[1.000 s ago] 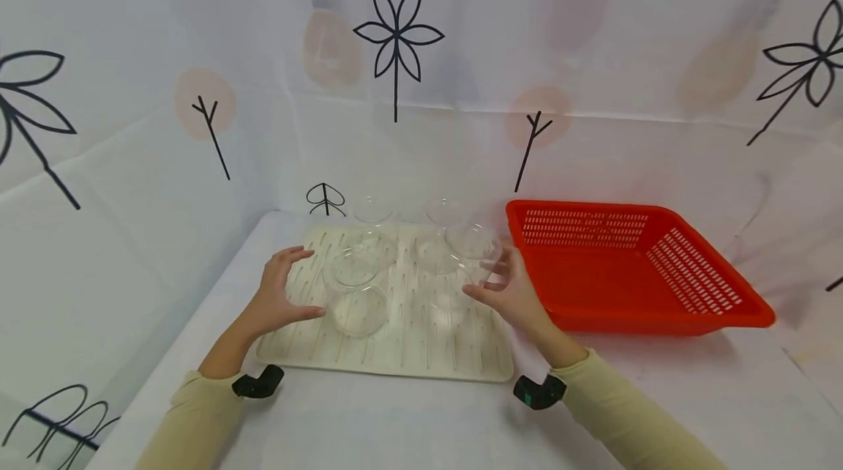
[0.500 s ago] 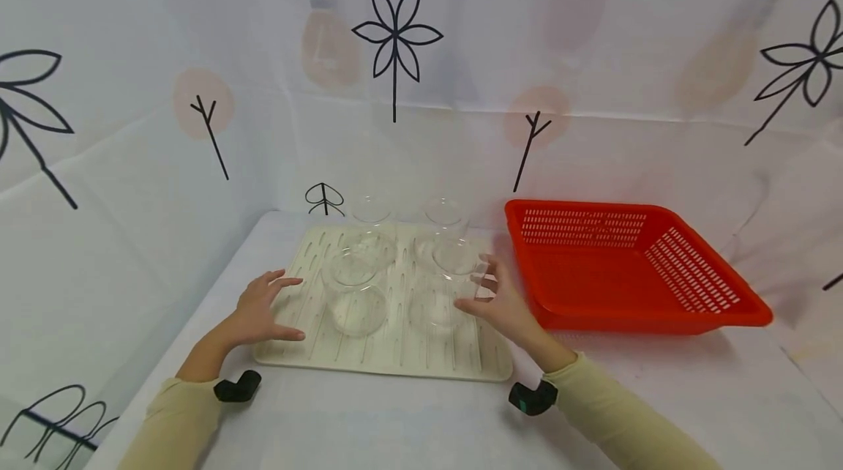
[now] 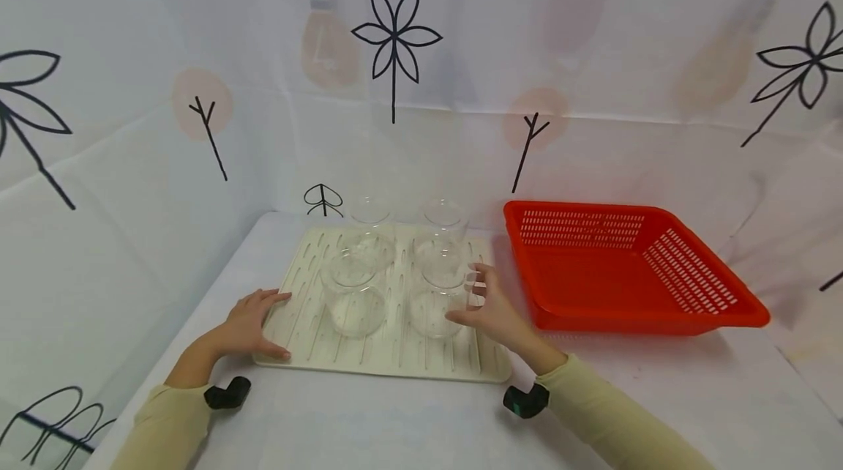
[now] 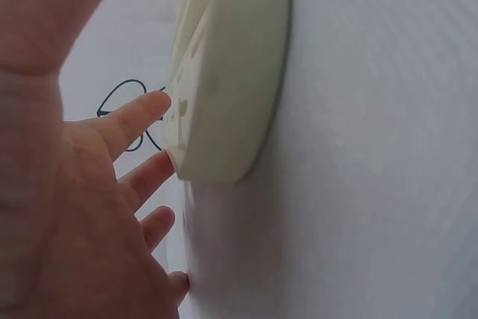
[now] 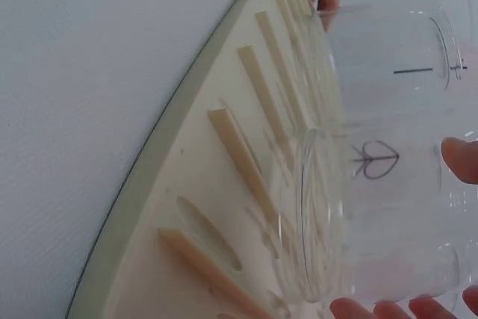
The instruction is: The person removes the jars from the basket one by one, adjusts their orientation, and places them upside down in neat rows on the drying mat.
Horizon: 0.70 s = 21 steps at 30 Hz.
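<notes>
A cream ridged drying tray [image 3: 306, 342] lies on the white table and bears several clear glasses. My right hand [image 3: 494, 315] holds the front-right glass [image 3: 436, 309] from its right side, thumb in front and fingers behind. In the right wrist view, this glass [image 5: 381, 214] stands at the tray surface; whether its base fully touches cannot be told. Beside it is the front-left glass [image 3: 356, 305], with a back-left glass [image 3: 371, 236] and a back-right glass [image 3: 440, 232] behind. Around the tray's left edge my left hand [image 3: 245, 325] is spread, thumb and fingers apart, holding nothing.
A red plastic basket [image 3: 599, 291] with slotted walls stands right of the tray, close to my right hand. White printed cloth [image 3: 435, 148] hangs behind the table and along its left side.
My right hand has brought its glass down and left to the tray's front-right part. My left hand has drawn away from the front-left glass, left and down to the tray's edge.
</notes>
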Motion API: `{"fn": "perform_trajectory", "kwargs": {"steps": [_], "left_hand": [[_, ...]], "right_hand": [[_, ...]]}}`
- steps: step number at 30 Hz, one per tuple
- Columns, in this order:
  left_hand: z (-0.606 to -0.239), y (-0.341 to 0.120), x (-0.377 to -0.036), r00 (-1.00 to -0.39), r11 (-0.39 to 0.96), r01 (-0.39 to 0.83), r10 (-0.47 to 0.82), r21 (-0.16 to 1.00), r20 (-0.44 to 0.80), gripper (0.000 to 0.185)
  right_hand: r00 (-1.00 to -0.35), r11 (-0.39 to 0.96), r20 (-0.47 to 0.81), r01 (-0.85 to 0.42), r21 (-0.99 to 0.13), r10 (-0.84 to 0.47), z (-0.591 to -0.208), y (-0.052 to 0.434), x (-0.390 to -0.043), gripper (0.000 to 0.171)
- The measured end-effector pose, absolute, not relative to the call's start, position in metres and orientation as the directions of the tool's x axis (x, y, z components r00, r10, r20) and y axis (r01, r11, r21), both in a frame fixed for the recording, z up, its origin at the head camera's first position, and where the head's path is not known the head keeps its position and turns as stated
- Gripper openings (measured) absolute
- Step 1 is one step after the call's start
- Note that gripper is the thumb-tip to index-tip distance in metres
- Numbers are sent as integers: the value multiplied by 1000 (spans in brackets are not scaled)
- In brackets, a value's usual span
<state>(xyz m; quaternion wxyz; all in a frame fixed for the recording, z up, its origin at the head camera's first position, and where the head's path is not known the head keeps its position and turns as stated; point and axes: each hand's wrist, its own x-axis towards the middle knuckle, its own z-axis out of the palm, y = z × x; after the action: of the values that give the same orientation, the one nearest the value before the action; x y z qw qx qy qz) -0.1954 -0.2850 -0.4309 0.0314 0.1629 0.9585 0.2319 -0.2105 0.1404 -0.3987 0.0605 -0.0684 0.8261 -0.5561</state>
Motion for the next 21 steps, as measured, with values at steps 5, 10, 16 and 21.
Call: {"fn": "perform_trajectory", "kwargs": {"steps": [5, 10, 16, 21], "left_hand": [[-433, -289, -195, -945, 841, 279, 325, 463, -21, 107], [-434, -289, -196, -944, 837, 273, 327, 474, -34, 107], [-433, -289, -194, -947, 843, 263, 318, 469, -41, 108], [-430, -289, -190, -948, 847, 266, 315, 460, -32, 107]], "right_hand": [[-981, 379, -20, -56, -924, -193, -399, 140, -209, 88], [-979, 395, -33, -52, -917, -203, -395, 141, -209, 89], [-967, 384, 10, -110, -917, -254, -383, 147, -208, 90], [-957, 396, 63, -178, -901, -284, -358, 156, -208, 91]]}}
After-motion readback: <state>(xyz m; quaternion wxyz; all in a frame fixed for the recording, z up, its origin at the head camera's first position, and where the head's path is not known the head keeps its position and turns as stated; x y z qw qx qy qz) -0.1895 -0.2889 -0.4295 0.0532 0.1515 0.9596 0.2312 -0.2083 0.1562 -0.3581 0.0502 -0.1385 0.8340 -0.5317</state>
